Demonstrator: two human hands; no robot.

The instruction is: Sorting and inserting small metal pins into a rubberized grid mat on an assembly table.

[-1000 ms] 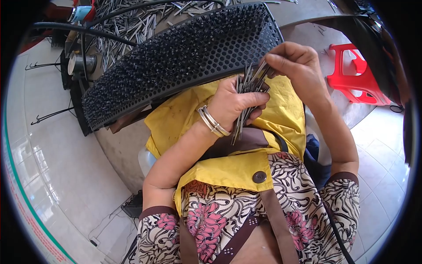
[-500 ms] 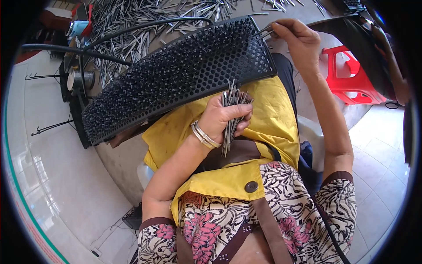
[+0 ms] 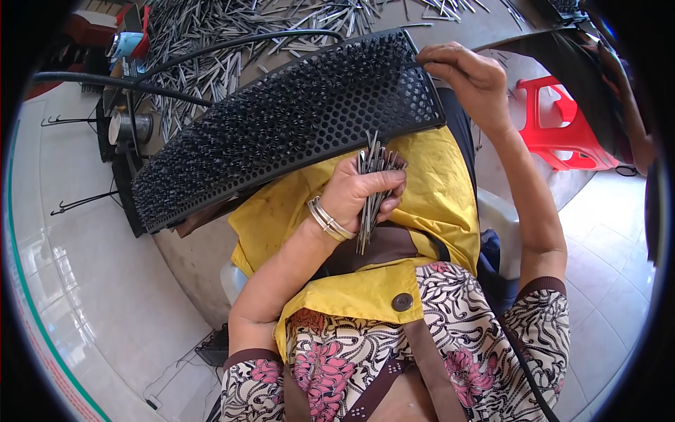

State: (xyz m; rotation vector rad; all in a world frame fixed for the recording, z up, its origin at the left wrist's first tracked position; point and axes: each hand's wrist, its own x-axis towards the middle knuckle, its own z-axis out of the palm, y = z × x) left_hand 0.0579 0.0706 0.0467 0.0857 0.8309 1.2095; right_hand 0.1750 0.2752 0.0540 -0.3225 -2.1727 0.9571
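My left hand [image 3: 362, 186] is closed round a bundle of thin metal strips [image 3: 367, 204], held upright over my yellow apron. In front of me slants a long black tray [image 3: 351, 119] with a grid of round holes. Many dark thin pieces [image 3: 267, 116] stand upright in the holes, packed over most of it; bare holes show toward the right and along the near edge. At the tray's far right corner, my right hand [image 3: 471, 77] pinches a thin metal strip between thumb and forefinger. Its fingertips hide most of that strip.
A big heap of loose metal strips [image 3: 204, 53] covers the table beyond the tray. Black cables [image 3: 239, 41] arch over the tray's left part. A metal can [image 3: 133, 129] stands at left, near thin hooked rods [image 3: 84, 204]. A red plastic stool [image 3: 555, 126] is at right.
My right hand has moved slightly left and down, closer to the tray's right edge, and the strips in its pinch show less. My left hand still grips its bundle.
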